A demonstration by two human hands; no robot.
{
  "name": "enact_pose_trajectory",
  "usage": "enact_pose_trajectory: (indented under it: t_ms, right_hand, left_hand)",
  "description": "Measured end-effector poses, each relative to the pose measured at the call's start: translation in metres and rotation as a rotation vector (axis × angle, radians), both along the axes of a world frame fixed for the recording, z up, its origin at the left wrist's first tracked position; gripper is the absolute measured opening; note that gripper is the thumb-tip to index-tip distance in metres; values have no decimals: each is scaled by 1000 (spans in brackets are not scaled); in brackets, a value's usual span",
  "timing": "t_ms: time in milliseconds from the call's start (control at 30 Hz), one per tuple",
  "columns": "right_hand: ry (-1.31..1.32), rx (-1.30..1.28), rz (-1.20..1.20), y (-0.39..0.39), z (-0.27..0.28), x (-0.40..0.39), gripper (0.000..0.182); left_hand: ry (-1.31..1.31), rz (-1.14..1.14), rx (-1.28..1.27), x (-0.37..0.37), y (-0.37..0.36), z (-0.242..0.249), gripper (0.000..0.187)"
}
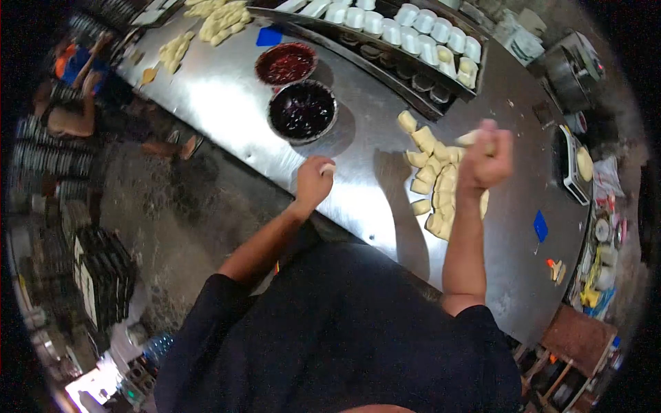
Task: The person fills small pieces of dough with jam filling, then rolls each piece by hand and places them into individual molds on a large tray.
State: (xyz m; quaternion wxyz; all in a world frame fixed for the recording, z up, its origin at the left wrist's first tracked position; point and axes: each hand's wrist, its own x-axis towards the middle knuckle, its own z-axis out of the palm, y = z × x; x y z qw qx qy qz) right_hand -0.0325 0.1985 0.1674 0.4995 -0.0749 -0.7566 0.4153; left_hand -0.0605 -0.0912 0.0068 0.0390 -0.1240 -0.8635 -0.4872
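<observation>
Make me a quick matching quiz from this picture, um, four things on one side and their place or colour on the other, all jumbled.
Column one:
1. Right hand
2. Nearer bowl
3. Farther bowl
4. White containers

Column two:
A. Red inside
B. Lined up in a dark tray
C. Raised over the dough pieces
D. Nearly black inside

Pairs: 1-C, 2-D, 3-A, 4-B

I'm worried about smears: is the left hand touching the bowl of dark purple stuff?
Apart. The head view shows a strip of bare metal tabletop between the left hand and the bowl.
</observation>
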Motion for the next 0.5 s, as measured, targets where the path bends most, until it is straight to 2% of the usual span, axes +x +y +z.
enact_pose_trajectory:
  t_ms: [33, 67, 133, 167, 200, 267, 333, 400, 433, 467, 500]
  right_hand:
    - [121, -65, 54, 14, 2, -6, 22]
    - [124, -69, 73, 12, -10, -23, 22]
    - [-208, 807, 40, -2, -61, -43, 25]
    - [-445, 516, 231, -18, -72, -22, 24]
    - [-639, 232, 413, -37, -70, -10, 24]
    - [-486, -110, 494, -87, -44, 9, 20]
    - [-143, -82, 559, -119, -23, 17, 19]
    - [88, -234, 394, -116, 0, 3, 22]
    - [16, -412, 334, -116, 25, -1, 33]
    - [-62, -588, 265, -114, 42, -4, 44]
    - [-23, -143, 291, -94, 20, -22, 29]
  left_hand:
    - [91, -21, -165, 10, -10, -5, 19]
    - [93, -1, -169, 12, -13, -9, 19]
    - [316, -126, -219, 20, -19, -20, 22]
    - [115, -103, -180, 28, -14, 2, 18]
    - [145, -82, -177, 24, -1, 35, 18]
    - [-257, -18, 566, 42, 29, 95, 29]
    - [-289, -133, 828, 47, 55, 125, 16]
    - [-394, -215, 993, 38, 65, 142, 14]
    - [-391, -206, 997, 32, 69, 160, 14]
    - [-64, -58, 787, 26, 72, 181, 30]
    - [247, 86, 559, 22, 72, 191, 47]
